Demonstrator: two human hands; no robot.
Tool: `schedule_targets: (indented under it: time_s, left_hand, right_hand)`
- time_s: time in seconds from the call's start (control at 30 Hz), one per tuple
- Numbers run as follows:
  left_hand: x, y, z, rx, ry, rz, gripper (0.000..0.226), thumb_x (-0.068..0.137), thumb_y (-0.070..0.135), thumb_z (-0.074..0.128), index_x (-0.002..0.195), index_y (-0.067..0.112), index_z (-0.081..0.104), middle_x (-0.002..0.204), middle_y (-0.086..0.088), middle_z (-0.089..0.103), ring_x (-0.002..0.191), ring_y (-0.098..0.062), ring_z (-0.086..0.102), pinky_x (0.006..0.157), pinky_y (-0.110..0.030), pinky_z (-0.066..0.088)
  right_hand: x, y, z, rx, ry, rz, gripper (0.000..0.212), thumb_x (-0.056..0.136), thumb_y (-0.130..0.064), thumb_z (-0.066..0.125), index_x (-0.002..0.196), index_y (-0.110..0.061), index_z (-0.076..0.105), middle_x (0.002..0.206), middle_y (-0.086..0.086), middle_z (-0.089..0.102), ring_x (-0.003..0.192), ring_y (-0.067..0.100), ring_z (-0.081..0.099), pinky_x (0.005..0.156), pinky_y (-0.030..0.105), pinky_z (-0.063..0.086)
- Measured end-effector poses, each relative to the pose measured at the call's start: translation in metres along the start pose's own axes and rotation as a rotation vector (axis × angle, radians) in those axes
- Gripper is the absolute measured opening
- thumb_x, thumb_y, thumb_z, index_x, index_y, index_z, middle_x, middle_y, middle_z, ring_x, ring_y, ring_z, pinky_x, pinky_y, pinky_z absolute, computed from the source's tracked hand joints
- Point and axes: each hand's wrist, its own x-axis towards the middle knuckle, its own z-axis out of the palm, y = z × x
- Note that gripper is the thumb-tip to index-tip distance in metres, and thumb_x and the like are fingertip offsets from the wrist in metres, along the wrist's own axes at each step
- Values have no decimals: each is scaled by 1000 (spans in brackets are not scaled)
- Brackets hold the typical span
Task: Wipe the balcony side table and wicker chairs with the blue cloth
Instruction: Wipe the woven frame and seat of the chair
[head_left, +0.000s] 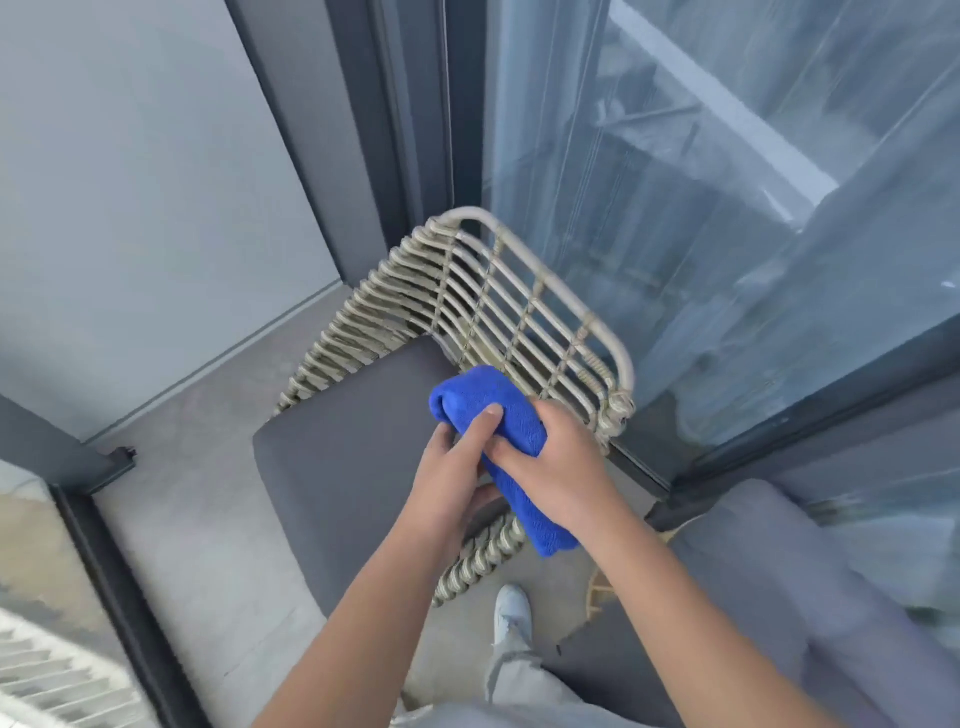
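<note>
Grey balcony floor (218, 519) and tall glass panels (727, 208) frame the scene. At the centre, the blue cloth (483, 400) is held bunched between both hands, above the seat of a wicker chair (519, 291). The left hand (449, 467) is curled on the cloth's near fold, with its thumb laid over the top; the right hand (556, 467) is closed round the middle, and a tail of cloth hangs below that wrist.

Refolding, or a fresh grip, is judged to be the step in hand, with no surface being pressed. A flat pad of cloth would be called for next, drawn along the rods of the backrest.

A soft, napped microfibre is suggested by the cloth's surface. Pale, smooth, curved rods bound with wrapped cord make up the chair, and a dark grey, matte seat cushion (337, 457) lies on it. No side table can be made out with certainty.
</note>
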Motion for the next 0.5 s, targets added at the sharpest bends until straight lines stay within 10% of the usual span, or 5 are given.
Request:
schedule_targets:
  time_s: [0.27, 0.5]
  left_hand:
    - [41, 0, 78, -43, -57, -63, 34, 97, 27, 65, 126, 9, 65, 112, -11, 76, 90, -22, 71, 67, -29, 58]
    - [72, -19, 109, 44, -67, -96, 18, 101, 24, 59, 113, 15, 69, 112, -7, 74, 97, -22, 70, 100, -51, 55]
  right_hand:
    - [12, 39, -67, -61, 55, 2, 36, 89, -35, 70, 122, -40, 59, 116, -18, 56, 103, -1, 58, 81, 19, 45]
    - [40, 93, -111, -80, 171, 92, 33, 94, -25, 65, 124, -36, 62, 109, -12, 67, 98, 12, 64, 86, 36, 51]
